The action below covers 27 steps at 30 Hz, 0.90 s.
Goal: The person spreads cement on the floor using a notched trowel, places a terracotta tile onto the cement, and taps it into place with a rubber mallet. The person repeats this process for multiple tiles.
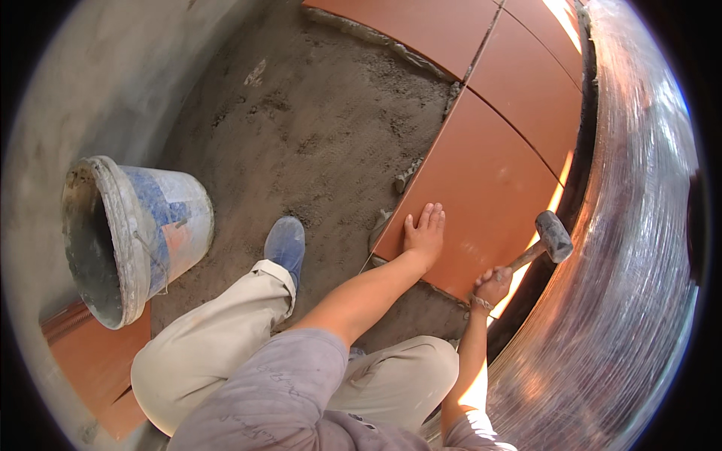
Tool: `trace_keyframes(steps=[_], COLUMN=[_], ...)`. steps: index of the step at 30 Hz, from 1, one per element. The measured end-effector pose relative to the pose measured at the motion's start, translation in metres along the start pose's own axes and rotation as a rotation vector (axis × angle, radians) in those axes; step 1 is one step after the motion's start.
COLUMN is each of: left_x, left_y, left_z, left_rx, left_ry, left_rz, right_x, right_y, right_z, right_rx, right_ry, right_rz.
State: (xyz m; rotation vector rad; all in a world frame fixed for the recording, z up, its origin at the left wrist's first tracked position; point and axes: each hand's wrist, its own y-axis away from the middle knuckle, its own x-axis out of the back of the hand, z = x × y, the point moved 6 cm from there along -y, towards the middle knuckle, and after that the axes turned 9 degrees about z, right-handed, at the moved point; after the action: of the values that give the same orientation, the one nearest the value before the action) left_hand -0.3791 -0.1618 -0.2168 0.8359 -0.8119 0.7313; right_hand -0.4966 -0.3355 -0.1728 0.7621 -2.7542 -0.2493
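One tile [481,199] lies beneath the left hand [426,239] — touching

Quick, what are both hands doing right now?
Left hand: open, laid on an orange tile, holding nothing.
Right hand: closed, with its grip around the handle of a mallet.

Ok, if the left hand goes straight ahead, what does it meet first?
The left hand would slide over the reddish tile under it, apparently free until the tile's edge near the far corner; the exact line is unclear.
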Motion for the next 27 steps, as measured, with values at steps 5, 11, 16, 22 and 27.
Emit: trace_keyframes(steps=[5,11,16,22,27], left_x=[0.002,0.009,0.011,0.027,0.058], left_y=[0.001,0.001,0.001,-0.045,-0.094], left_z=[0.002,0.003,0.005,0.021,0.066], left_rx=[0.004,-0.015,-0.042,-0.112,-0.225], left_ry=[-0.040,-0.090,-0.083,-0.156,-0.265], left_rz=[0.017,-0.034,-0.038,-0.121,-0.017], right_x=[-0.022,-0.036,-0.048,-0.050,-0.057], right_y=[-0.041,-0.053,-0.059,-0.075,-0.095], right_z=[0.022,0.032,-0.003,-0.042,-0.062], right_rx=[0.130,-0.075,0.192,0.046,0.178], right_ry=[0.844,0.526,0.903,0.780,0.051], right_rz=[0.017,-0.009,-0.005,-0.078,0.066])
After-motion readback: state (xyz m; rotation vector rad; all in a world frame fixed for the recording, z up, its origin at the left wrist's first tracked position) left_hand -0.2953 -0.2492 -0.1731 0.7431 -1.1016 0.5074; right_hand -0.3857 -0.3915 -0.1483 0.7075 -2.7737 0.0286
